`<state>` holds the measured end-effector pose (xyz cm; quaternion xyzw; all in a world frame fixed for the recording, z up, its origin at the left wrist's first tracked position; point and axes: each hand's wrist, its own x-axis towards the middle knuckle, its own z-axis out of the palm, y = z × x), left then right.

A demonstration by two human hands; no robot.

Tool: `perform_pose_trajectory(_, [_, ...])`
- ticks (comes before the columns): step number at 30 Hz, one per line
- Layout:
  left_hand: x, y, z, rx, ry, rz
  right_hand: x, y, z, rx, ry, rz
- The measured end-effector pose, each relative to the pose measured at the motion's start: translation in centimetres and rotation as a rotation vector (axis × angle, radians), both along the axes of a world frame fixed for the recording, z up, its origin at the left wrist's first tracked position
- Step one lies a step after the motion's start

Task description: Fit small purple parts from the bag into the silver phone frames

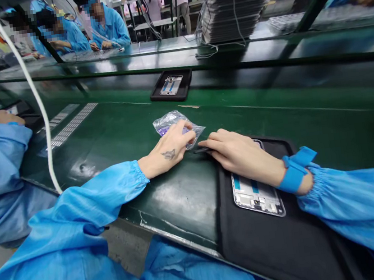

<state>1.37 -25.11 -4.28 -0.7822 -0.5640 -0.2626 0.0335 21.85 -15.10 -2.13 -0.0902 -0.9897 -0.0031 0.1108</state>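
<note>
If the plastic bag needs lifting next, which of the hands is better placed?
Left, I'd judge: the left hand is already at the plastic bag, while the right hand holds a thin dark tool, its wrist above the phone frame.

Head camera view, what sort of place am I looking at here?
Most likely an electronics assembly workshop: a phone-like metal frame lies on a black tray, a long green bench runs across the view, and people in blue smocks sit at work beyond.
</note>
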Motion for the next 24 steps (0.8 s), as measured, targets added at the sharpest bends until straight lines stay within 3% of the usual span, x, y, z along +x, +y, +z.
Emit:
perform_pose_trajectory(4, [-0.1, 0.1, -0.3, 0.025, -0.045, -0.036, -0.6, -0.1, -0.2, 0.029, 0.068, 0.09])
perform_pose_trajectory(7, [-0.1, -0.2, -0.2, 0.014, -0.03, 0.004, -1.1, -0.1, -0.1, 0.02, -0.017, 0.043])
perform_pose_trajectory(15, [0.9, -0.7, 1.9, -0.127, 0.542, 0.28, -0.9, -0.5, 0.8, 0.056, -0.114, 0.022])
perform_pose_trajectory(24, [1.1, -1.5, 1.8, -0.192, 0.631, 0.177, -0.5, -0.6, 0.5, 0.0, -0.097, 0.021])
